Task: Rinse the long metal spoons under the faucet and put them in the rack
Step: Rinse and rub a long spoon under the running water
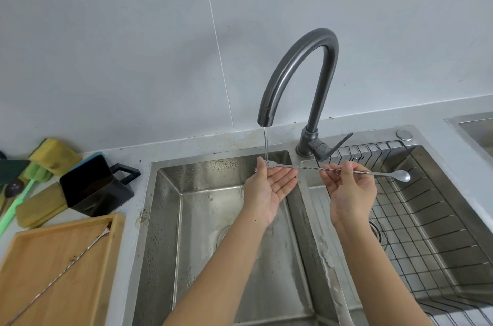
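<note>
Smooth grey tiles cover the wall [133,45] across the top of the frame, with thin pale lines between them. Below it we see a shiny steel sink [202,219] with two square bowls, wet and speckled with drops. A dark curved faucet [296,69] bends over like a hook in the middle, and a thin stream of water [265,143] falls straight down from its mouth.

We hold one long metal spoon [346,170] flat across the middle of the frame. Its stem is thin and twisted like a rope, and its small round bowl points to the right, over the wire rack [426,219]. The rack is a grid of thin dark wires sitting in the right bowl. The spoon's other end sits right under the water.

Our left hand [269,192] is open, palm up, with its fingertips touching the wet end of the spoon. Our right hand [349,192] pinches the twisted stem between the fingers.

At lower left, a second long spoon [61,272] lies slanted on a smooth wooden tray [32,259]. Behind the tray stands a black boxy cup [93,187] with a handle. Soft yellow sponges [53,156] sit at the far left edge.
</note>
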